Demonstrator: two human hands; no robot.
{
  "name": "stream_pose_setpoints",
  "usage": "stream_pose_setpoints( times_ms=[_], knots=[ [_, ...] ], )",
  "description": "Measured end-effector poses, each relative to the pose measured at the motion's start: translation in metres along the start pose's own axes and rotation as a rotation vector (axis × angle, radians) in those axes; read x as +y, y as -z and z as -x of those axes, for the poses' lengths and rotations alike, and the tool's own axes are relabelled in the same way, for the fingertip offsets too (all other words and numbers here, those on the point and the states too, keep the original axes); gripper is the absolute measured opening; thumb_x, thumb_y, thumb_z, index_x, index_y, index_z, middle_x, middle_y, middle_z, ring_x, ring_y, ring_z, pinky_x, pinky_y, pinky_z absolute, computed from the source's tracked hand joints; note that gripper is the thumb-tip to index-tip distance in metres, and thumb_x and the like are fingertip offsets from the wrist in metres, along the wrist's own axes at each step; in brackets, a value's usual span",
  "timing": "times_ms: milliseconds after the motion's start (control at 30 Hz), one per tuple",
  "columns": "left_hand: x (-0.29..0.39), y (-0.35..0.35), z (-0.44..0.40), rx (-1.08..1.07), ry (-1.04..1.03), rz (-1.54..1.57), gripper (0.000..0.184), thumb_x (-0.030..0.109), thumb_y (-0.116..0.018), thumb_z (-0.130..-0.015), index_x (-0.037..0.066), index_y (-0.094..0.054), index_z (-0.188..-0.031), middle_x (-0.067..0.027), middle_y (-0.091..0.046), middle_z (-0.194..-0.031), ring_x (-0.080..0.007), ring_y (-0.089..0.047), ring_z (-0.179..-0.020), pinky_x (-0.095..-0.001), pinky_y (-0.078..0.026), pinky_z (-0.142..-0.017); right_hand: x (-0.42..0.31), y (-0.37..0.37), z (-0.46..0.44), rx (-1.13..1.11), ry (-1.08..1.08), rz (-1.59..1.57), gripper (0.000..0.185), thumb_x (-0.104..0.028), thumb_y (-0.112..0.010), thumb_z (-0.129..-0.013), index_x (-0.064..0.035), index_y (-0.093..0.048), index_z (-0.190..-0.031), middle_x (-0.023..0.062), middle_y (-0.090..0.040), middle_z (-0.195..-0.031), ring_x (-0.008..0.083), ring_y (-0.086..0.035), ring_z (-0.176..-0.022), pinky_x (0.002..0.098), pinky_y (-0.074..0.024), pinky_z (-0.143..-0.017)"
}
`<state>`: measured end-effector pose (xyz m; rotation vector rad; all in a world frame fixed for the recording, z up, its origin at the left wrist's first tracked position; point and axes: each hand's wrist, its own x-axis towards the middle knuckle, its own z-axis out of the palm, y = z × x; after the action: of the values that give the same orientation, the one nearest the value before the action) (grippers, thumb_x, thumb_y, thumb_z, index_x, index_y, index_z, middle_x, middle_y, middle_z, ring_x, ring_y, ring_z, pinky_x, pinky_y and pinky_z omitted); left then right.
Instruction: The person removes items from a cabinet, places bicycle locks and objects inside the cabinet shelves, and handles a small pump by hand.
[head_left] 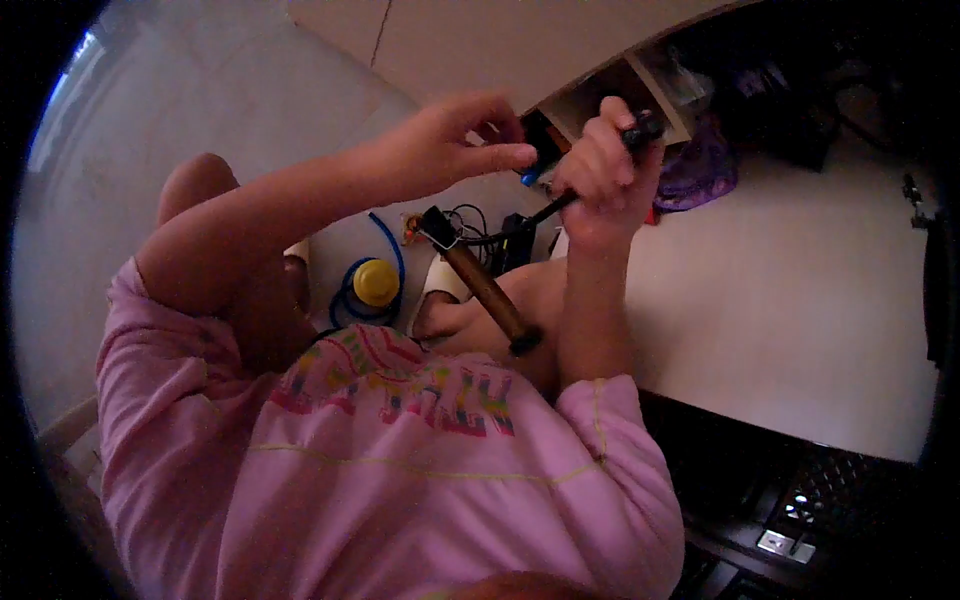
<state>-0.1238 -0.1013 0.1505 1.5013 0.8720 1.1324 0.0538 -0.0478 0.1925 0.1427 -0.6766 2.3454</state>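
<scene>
My right hand [605, 180] is raised on the right, its fingers wrapped around the black end fitting [643, 130] of a hose. The black hose [540, 213] runs from below that hand down to a small air pump [485, 287]. The pump has a gold-brown barrel and black ends, and lies slanted by my leg. My left hand [470, 140] hovers just left of the right one. Its fingers are curled, with a gap between them and the thumb, and I see nothing in them.
On the floor stands a round yellow object [376, 283] with a blue hose [396, 240] coiled around it. Black items and thin wires lie near my foot. An open compartment [605, 95] holds small things behind my hands. A purple bag [700, 170] rests beside a pale panel [780, 320].
</scene>
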Motion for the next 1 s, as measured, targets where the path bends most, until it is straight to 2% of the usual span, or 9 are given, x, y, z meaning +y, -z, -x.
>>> stream_pose_setpoints(
  times_ms=[67, 167, 267, 367, 467, 667, 733, 867, 1000],
  knots=[
    [-0.024, -0.007, 0.000, 0.126, 0.141, -0.023, 0.042, 0.041, -0.049, -0.086, 0.002, -0.049, -0.101, -0.0072, -0.052, -0.100, -0.0147, -0.048, -0.096, -0.0291, -0.038, -0.083, -0.005, 0.000, -0.002, 0.007, 0.100, -0.146, 0.025, -0.028, -0.050, -0.085, -0.0045, -0.044, -0.092, 0.0021, -0.042, -0.057, 0.0079, -0.033, -0.036, 0.0199, -0.0262, -0.035],
    [-0.037, -0.018, 0.004, 0.236, 0.613, 0.487, 0.065, 0.061, -0.039, -0.080, 0.003, -0.047, -0.108, -0.0114, -0.051, -0.110, -0.0227, -0.047, -0.104, -0.0356, -0.036, -0.087, -0.020, 0.009, -0.002, -0.065, 0.176, -0.227, 0.023, -0.021, -0.056, -0.080, -0.0034, -0.046, -0.091, 0.0016, -0.044, -0.060, 0.0064, -0.035, -0.039, 0.0199, -0.0275, -0.035],
    [-0.057, -0.016, 0.005, 0.169, 0.557, 0.673, 0.077, 0.071, -0.036, -0.074, 0.004, -0.046, -0.111, -0.0131, -0.049, -0.115, -0.0279, -0.046, -0.106, -0.0388, -0.036, -0.088, -0.029, 0.012, -0.001, -0.054, 0.278, -0.242, 0.024, -0.023, -0.054, -0.079, -0.0019, -0.048, -0.088, 0.0012, -0.044, -0.060, 0.0067, -0.035, -0.040, 0.0193, -0.0278, -0.036],
    [-0.051, -0.011, 0.002, 0.080, 0.552, 0.710, 0.074, 0.066, -0.046, -0.074, 0.006, -0.038, -0.117, -0.0127, -0.048, -0.111, -0.0237, -0.047, -0.099, -0.0354, -0.037, -0.087, -0.043, 0.017, 0.002, 0.001, 0.372, -0.251, 0.024, -0.023, -0.053, -0.078, -0.0013, -0.049, -0.087, 0.0010, -0.044, -0.060, 0.0067, -0.035, -0.040, 0.0192, -0.0287, -0.037],
    [-0.065, -0.021, 0.012, -0.169, 0.582, 0.803, 0.066, 0.060, -0.051, -0.074, 0.007, -0.041, -0.113, -0.0124, -0.049, -0.109, -0.0241, -0.046, -0.102, -0.0366, -0.036, -0.088, -0.053, 0.018, 0.011, 0.016, 0.454, -0.214, 0.026, -0.025, -0.052, -0.077, -0.0016, -0.051, -0.087, 0.0008, -0.044, -0.061, 0.0073, -0.035, -0.043, 0.0193, -0.0296, -0.039],
    [-0.063, -0.056, 0.013, -0.038, 0.721, 1.211, 0.039, 0.047, -0.053, -0.080, 0.010, -0.052, -0.092, -0.0125, -0.057, -0.091, -0.0259, -0.056, -0.089, -0.0428, -0.044, -0.082, -0.025, 0.005, 0.010, 0.015, 0.414, -0.053, 0.035, -0.035, -0.046, -0.079, -0.0028, -0.059, -0.086, 0.0032, -0.045, -0.065, 0.0098, -0.037, -0.048, 0.0217, -0.0298, -0.044],
    [-0.060, -0.053, 0.001, 0.174, 0.669, 1.117, 0.036, 0.042, -0.056, -0.080, 0.009, -0.051, -0.089, -0.0112, -0.056, -0.083, -0.0261, -0.057, -0.082, -0.0432, -0.046, -0.077, -0.021, 0.006, 0.008, 0.002, 0.374, -0.001, 0.037, -0.039, -0.045, -0.081, -0.0050, -0.057, -0.089, 0.0037, -0.046, -0.069, 0.0118, -0.038, -0.053, 0.0226, -0.0319, -0.048],
    [-0.060, -0.025, -0.028, 0.435, 0.494, 1.039, 0.032, 0.031, -0.064, -0.077, 0.006, -0.047, -0.087, -0.0090, -0.053, -0.073, -0.0257, -0.058, -0.071, -0.0397, -0.050, -0.069, -0.022, -0.002, 0.001, 0.142, 0.509, 0.077, 0.025, -0.024, -0.049, -0.080, -0.0029, -0.055, -0.092, 0.0055, -0.043, -0.074, 0.0158, -0.041, -0.066, 0.0265, -0.0363, -0.067],
    [-0.057, 0.001, -0.046, 0.532, 0.352, 0.953, 0.031, 0.029, -0.065, -0.075, 0.006, -0.047, -0.085, -0.0088, -0.053, -0.072, -0.0230, -0.057, -0.069, -0.0370, -0.050, -0.068, -0.026, 0.006, 0.003, 0.215, 0.510, 0.163, 0.021, -0.020, -0.049, -0.079, -0.0042, -0.055, -0.092, 0.0052, -0.046, -0.072, 0.0165, -0.045, -0.069, 0.0277, -0.0372, -0.072]
  ],
)
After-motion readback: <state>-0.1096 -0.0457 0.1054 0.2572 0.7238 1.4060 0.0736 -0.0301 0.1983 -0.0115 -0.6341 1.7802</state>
